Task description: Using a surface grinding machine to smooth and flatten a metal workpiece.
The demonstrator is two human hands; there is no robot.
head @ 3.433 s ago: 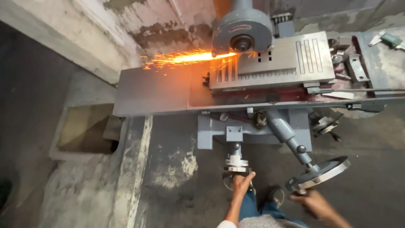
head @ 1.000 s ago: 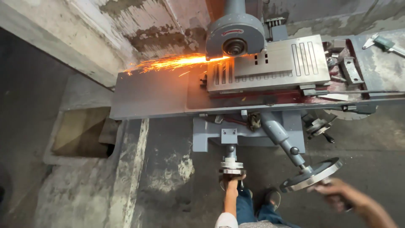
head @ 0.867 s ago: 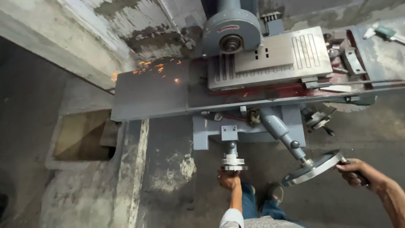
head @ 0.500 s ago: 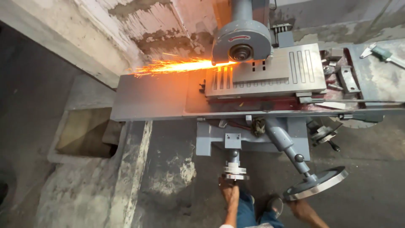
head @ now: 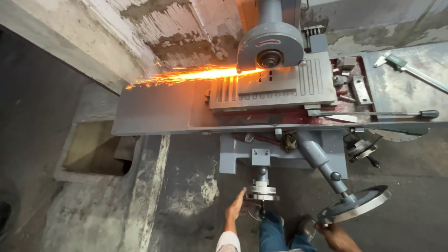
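Observation:
A grey surface grinder stands in front of me. Its wheel guard (head: 272, 46) sits over a flat metal workpiece (head: 275, 86) on the slotted table (head: 158, 109), and a stream of orange sparks (head: 186, 76) flies left. My left hand (head: 234, 210) rests open against the small handwheel (head: 261, 192) low on the machine's front. My right hand (head: 337, 235) grips the rim of the large handwheel (head: 354, 211) on its slanted shaft.
A long lever with a black knob (head: 373, 113) runs along the table's right side. A caliper (head: 408, 70) lies on the grey bench at the right. A square pit (head: 95, 151) opens in the concrete floor at the left. A rough wall stands behind.
The table has shifted back and forth under the wheel, with sparks fading and flaring again. My right hand swung around with the large handwheel and is now at its lower rim.

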